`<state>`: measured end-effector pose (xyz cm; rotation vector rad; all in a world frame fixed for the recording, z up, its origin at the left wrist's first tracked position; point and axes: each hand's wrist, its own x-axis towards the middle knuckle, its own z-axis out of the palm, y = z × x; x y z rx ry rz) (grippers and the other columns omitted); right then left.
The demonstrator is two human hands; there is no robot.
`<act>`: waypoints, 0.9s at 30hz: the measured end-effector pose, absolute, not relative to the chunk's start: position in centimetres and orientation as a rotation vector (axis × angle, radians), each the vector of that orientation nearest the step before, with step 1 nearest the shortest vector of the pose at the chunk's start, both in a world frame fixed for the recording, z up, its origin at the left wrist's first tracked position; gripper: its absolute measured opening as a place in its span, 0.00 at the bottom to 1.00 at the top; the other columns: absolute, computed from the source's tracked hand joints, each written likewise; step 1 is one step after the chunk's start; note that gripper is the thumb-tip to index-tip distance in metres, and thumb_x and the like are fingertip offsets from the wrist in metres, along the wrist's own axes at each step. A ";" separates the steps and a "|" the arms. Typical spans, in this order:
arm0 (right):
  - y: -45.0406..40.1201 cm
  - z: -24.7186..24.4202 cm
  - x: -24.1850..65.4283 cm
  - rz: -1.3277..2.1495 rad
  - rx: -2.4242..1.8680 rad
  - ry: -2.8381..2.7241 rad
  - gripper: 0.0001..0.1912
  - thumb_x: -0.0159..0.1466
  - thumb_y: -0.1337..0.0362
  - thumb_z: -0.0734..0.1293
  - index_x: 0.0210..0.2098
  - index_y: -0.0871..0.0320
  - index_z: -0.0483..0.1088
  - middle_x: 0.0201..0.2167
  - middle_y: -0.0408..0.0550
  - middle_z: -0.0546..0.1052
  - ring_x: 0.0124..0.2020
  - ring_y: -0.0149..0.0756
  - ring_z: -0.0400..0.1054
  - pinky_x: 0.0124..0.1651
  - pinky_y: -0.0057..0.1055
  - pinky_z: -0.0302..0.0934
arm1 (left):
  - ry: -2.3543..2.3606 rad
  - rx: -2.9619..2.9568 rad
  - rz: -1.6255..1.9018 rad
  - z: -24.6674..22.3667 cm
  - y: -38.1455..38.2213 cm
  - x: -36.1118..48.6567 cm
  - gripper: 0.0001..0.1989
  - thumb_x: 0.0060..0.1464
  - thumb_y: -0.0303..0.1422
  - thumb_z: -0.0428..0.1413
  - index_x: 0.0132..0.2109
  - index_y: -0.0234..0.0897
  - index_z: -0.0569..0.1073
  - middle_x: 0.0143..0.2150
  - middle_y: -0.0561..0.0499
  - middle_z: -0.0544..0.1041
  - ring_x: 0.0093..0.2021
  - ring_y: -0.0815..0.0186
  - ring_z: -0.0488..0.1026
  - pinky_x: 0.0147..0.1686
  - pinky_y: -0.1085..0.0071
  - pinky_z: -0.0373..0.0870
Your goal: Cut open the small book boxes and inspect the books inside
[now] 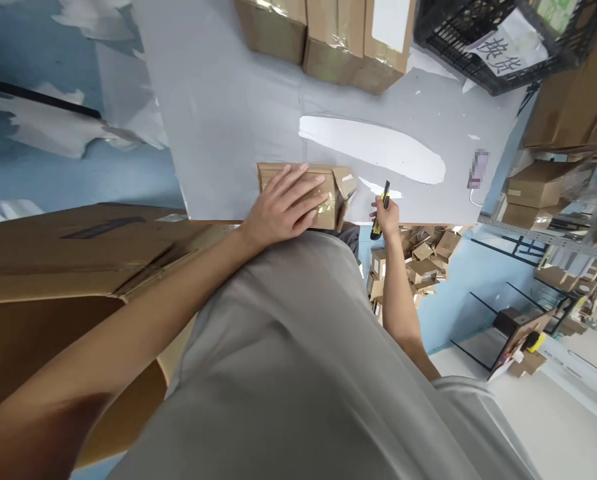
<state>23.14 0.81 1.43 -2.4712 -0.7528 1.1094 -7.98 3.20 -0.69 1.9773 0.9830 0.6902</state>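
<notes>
A small brown cardboard box (328,212) with shiny clear tape lies at the table's near edge. Spread flat across its top is my left hand (284,205), fingers apart. At the box's right end a flap (345,183) stands out. My right hand (389,215) is closed around a yellow and black utility knife (377,230), just right of the box and apart from it. A thin white scrap (378,187) lies between the box and the knife.
Several taped boxes (328,40) stand at the table's far side, beside a black plastic crate (458,47) with a handwritten sheet. A long white strip (373,147) lies on the grey table (218,120). A large open carton (53,260) is at left; small boxes (423,267) are heaped below right.
</notes>
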 end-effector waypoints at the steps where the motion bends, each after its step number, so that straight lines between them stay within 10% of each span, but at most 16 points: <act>1: 1.4 0.4 22.7 1.190 -2.438 -0.726 0.14 0.78 0.54 0.68 0.38 0.55 0.70 0.41 0.47 0.85 0.24 0.28 0.74 0.26 0.24 0.67 | 1.027 1.956 0.667 -0.6 2.8 -9.0 0.21 0.75 0.52 0.54 0.66 0.55 0.78 0.76 0.52 0.77 0.85 0.46 0.60 0.84 0.31 0.51; 11: 3.2 -2.0 17.5 1.421 -2.188 -0.770 0.16 0.77 0.49 0.69 0.39 0.54 0.72 0.29 0.38 0.72 0.31 0.31 0.69 0.34 0.26 0.72 | 1.487 1.832 0.790 1.4 -0.4 -12.4 0.19 0.81 0.46 0.45 0.61 0.47 0.77 0.75 0.44 0.77 0.74 0.50 0.75 0.73 0.41 0.74; 27: -0.6 3.8 24.6 0.957 -2.228 -0.664 0.20 0.72 0.43 0.71 0.39 0.54 0.72 0.32 0.37 0.72 0.39 0.32 0.70 0.42 0.26 0.73 | 1.296 1.605 0.611 -5.9 5.4 -1.7 0.22 0.73 0.35 0.48 0.67 0.42 0.76 0.65 0.40 0.84 0.58 0.54 0.84 0.61 0.54 0.82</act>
